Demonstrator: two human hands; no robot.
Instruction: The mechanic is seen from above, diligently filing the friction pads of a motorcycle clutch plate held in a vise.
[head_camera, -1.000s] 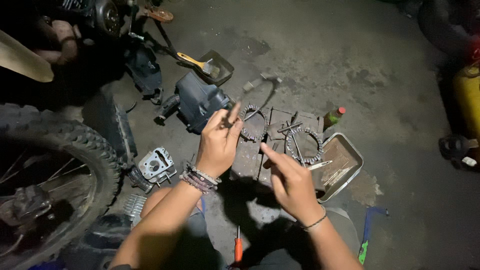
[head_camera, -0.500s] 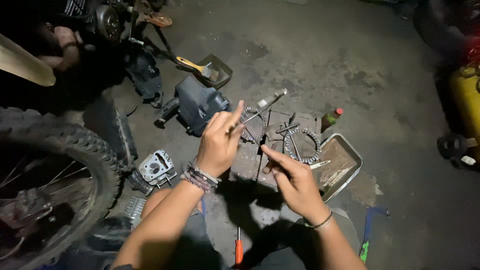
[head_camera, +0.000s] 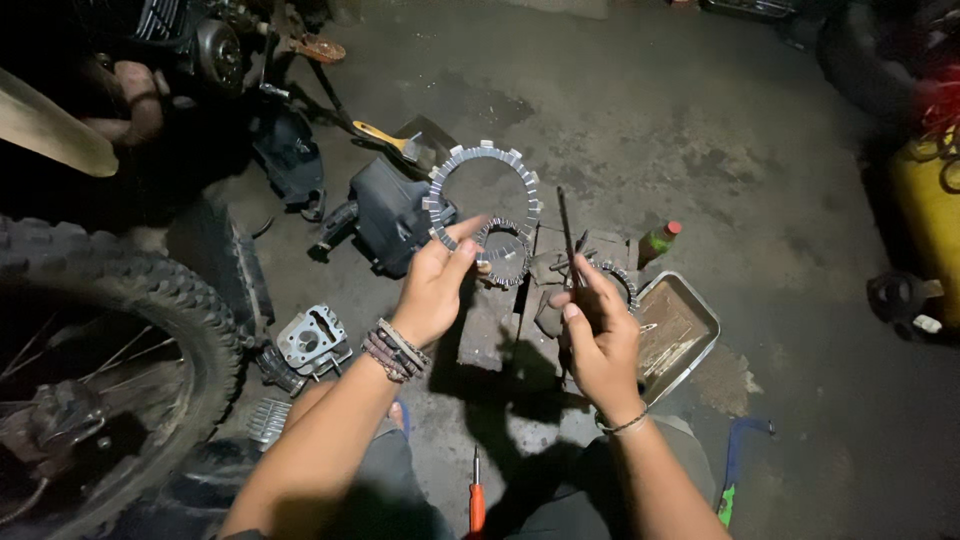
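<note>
While a knobby motorcycle tyre (head_camera: 120, 300) is filling the left edge of the view, one grey engine cylinder block (head_camera: 313, 340) is lying on the concrete floor (head_camera: 760, 170) just beside it. Further up, one dark engine cover (head_camera: 385, 212) is sitting near a single yellow-handled brush (head_camera: 385, 136). The left hand (head_camera: 432, 290) is holding up one toothed clutch friction ring (head_camera: 485, 195), its fingers (head_camera: 462, 238) pinching the ring's lower left rim so the ring is standing above the floor, tilted toward the camera. Behind its lower edge, a second, smaller toothed disc (head_camera: 507, 255) is resting on the floor. One red-handled screwdriver (head_camera: 477, 495) is lying between the person's knees. The right hand (head_camera: 600, 335) is closing its fingers around one thin dark metal rod (head_camera: 566, 235), which is pointing upward, apart from the ring. A third toothed ring (head_camera: 618, 280) is showing partly behind that hand. One metal tray (head_camera: 690, 335) is sitting just to the right, with one small green bottle (head_camera: 658, 241) standing above it. At the far right, one yellow tank (head_camera: 925, 215) is standing.
</note>
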